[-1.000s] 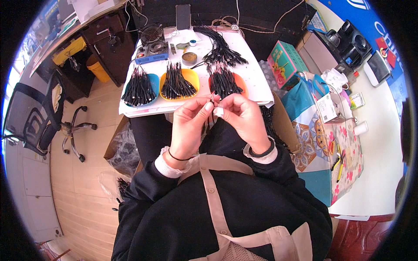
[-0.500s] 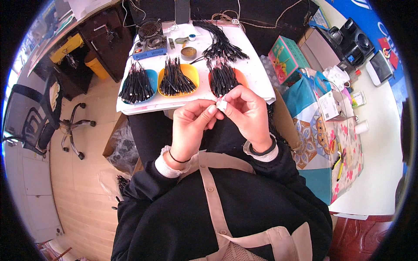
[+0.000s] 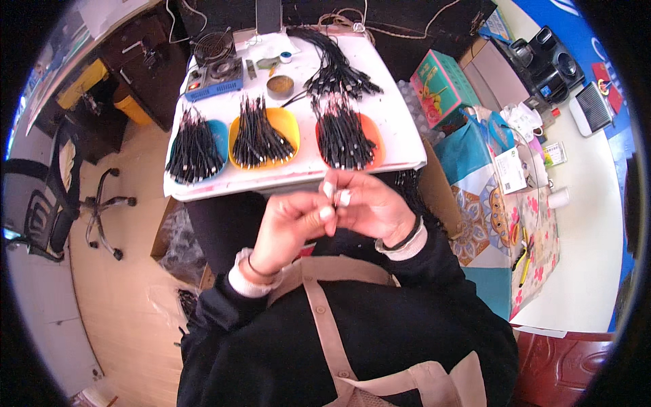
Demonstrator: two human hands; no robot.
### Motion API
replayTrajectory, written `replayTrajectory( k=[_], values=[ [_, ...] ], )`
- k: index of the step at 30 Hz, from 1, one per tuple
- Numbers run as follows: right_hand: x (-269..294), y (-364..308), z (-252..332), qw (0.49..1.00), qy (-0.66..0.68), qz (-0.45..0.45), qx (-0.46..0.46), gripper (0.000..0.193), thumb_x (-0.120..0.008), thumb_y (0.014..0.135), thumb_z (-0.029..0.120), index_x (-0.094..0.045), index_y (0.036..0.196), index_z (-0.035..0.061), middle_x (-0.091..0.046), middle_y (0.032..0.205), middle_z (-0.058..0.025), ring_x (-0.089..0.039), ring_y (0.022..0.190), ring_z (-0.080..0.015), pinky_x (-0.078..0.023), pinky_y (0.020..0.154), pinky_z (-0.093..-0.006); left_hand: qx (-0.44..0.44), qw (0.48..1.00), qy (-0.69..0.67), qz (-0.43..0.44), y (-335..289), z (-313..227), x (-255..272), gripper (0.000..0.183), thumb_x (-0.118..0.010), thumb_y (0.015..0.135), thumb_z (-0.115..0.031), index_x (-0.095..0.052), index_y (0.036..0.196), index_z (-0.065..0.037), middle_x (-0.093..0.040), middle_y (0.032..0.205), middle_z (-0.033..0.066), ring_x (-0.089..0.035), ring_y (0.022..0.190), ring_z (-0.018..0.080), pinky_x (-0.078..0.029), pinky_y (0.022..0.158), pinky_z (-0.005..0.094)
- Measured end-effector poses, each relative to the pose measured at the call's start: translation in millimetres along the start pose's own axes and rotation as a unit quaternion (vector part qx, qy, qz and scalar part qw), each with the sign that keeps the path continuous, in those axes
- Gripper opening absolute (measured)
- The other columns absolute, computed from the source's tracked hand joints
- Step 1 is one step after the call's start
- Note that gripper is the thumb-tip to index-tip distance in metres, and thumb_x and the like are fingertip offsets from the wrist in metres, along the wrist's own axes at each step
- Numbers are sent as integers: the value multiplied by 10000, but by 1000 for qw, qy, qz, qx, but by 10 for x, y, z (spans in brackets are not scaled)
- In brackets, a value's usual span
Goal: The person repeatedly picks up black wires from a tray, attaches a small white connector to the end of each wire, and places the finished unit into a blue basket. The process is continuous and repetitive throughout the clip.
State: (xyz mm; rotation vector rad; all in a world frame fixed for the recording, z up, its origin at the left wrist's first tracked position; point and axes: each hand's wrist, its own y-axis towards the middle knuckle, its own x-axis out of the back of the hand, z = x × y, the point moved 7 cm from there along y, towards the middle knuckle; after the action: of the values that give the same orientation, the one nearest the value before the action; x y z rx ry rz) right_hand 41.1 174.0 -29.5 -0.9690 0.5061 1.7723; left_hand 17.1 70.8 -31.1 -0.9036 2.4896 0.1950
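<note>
My left hand (image 3: pixel 288 220) and my right hand (image 3: pixel 373 207) meet just in front of the table's near edge, fingertips almost touching. Thumb and forefinger of the left hand are pressed together. The fingers of the right hand are bent in against the thumb. Small white patches show at the fingertips of both hands; whether these are wrappings or a held scrap is unclear. Anything pinched there is too small and blurred to name. Beyond my hands, bundles of black cables with pinkish ends lie in a blue bowl (image 3: pixel 220 136), a yellow bowl (image 3: pixel 290 122) and an orange-red bowl (image 3: pixel 377 139).
On the white table (image 3: pixel 271 178), behind the bowls, stand a blue device with a fan (image 3: pixel 220 80), a round tin (image 3: pixel 280 85) and a spool (image 3: pixel 285 57). More black cables (image 3: pixel 339 68) lie there. To the right are a green box (image 3: pixel 441 88) and yellow-handled pliers (image 3: pixel 522 261).
Both hands have come down a little, nearer to my body. The white scrap seen between the right fingers is less distinct. My view has shifted, so the table sits lower and further left.
</note>
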Motion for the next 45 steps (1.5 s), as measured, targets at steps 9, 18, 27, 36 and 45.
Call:
replayTrajectory(
  k=[9,18,27,36,45],
  values=[
    [1265,1000,2178,509,-763,-330,224,167,-641,829,156,-654,856,-9,-684,764,-123,-670,717,-201,-518,659,-324,-8,998,-15,-60,172,30,428,138,-561,956,-96,-650,928,5,-575,703,-20,-395,562,13,-278,508,164],
    [1846,1359,2618,402,-844,-338,107,157,-668,693,210,-711,704,60,-666,750,-189,-661,730,-350,-526,715,-411,0,995,-36,-89,144,8,605,122,-555,958,-95,-627,933,0,-602,743,5,-471,611,39,-325,524,162],
    [273,-150,866,874,-464,-137,52,136,-603,884,193,-576,821,76,-560,641,-1,-528,564,-77,-404,507,-224,15,987,-158,32,787,-77,156,160,-410,1012,-110,-537,1022,-14,-518,1318,195,-548,1190,352,-486,976,442],
    [265,-402,-539,646,-747,-133,86,137,-601,832,132,-517,853,26,-587,792,-161,-602,764,-358,-483,660,-421,-224,974,40,19,798,-987,-177,154,-494,980,-81,-616,962,11,-664,954,81,-417,619,52,-363,577,196],
    [-207,-393,596,932,-279,-34,227,248,-601,942,199,-607,1097,5,-625,948,-21,-552,780,-77,-445,683,-191,-92,964,88,233,-389,-483,-635,185,-601,935,-150,-645,934,29,-656,917,81,-557,762,84,-418,657,214]
  ],
)
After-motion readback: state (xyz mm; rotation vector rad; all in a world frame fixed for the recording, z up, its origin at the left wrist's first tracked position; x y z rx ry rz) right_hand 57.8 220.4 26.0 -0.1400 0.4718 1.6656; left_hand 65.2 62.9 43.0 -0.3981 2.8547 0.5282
